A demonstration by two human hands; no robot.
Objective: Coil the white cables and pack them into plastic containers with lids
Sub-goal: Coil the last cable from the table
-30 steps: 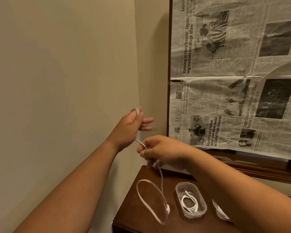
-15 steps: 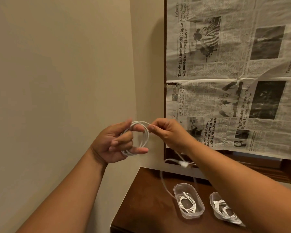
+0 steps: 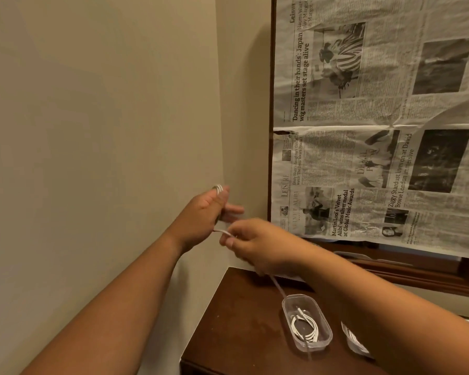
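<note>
A beige wall (image 3: 92,131) is filling the left half of the view, and a newspaper (image 3: 377,117) is hanging over a dark frame (image 3: 271,104) on the right. A brown table (image 3: 241,320) is sitting in the corner below, its near edge cut off by the bottom of the picture. Both arms are reaching out above it. The left hand (image 3: 201,215) is holding up several turns of the white cable (image 3: 218,188), looped over its upper fingers with the thumb beside them; the other fingers are pointing toward the newspaper. The right hand (image 3: 255,244) is curling just beside it, pinching a strand of the same cable that is running between the two hands. A tail is dropping from under the right hand toward the table; its end is too blurred to trace. An open clear container (image 3: 320,345) is standing on the table and holding a finished coil (image 3: 305,330). A second container (image 3: 355,339) is lying to its right, mostly hidden behind the right forearm, with white loops showing inside.
</note>
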